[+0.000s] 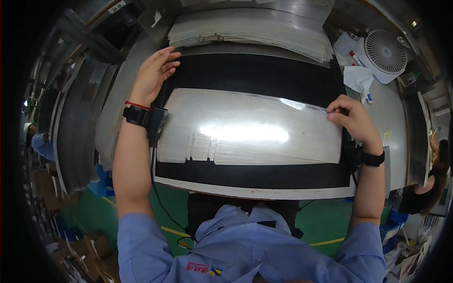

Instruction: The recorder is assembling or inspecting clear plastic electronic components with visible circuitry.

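A stack of thin, clear plastic sheets (255, 113) lies on a black mat (255, 70) in front of me, glaring under the light. Along the near edge the sheets are slightly fanned, and notches show there. My right hand (350, 115) pinches the top sheet at its far right corner between thumb and fingers; the far edge bows up a little beside it. My left hand (156, 70) is held off the stack at the mat's far left, fingers loosely apart and holding nothing. Both wrists carry black strapped devices.
Another pile of clear sheets (250, 33) rests at the back of the table. To the right stand a white fan (384, 54), a crumpled white cloth (358, 80) and a red marker (355, 57). Tall stacks of dark sheets (82, 122) are at left. Other people work at both sides.
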{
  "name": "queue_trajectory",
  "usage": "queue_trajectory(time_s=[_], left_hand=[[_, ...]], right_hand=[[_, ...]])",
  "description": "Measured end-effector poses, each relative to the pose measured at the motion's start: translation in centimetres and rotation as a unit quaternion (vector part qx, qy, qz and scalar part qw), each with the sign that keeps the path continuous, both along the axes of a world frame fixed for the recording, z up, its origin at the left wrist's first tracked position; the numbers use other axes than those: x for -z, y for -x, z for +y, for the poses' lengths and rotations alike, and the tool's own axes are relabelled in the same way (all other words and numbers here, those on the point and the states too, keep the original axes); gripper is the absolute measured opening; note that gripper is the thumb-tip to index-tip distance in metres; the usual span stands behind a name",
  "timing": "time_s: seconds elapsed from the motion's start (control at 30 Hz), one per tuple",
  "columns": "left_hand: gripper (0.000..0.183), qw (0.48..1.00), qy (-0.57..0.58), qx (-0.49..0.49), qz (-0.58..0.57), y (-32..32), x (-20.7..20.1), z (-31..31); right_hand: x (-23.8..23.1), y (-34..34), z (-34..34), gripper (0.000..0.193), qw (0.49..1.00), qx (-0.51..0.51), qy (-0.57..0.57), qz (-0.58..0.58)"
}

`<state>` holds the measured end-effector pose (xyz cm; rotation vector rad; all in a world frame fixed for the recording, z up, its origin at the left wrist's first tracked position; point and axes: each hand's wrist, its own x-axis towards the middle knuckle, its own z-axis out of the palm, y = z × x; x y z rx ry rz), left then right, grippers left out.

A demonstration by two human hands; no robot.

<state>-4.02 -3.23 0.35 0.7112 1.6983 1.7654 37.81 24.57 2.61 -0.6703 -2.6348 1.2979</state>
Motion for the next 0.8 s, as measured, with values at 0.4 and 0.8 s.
queue_trajectory(time_s=[0.4,0.8], left_hand=[[0.036,0.982,0.135,0.132,-0.020,-1.2,-0.7,-0.1],[0.032,0.974,0.068,0.214,-0.035,-2.6,-1.0,0.1]], right_hand=[[1.7,-0.1,2.5,0.010,0.980,0.151,0.051,0.116],[1.2,0.0,2.4,0.014,0.967,0.209,0.076,0.127]])
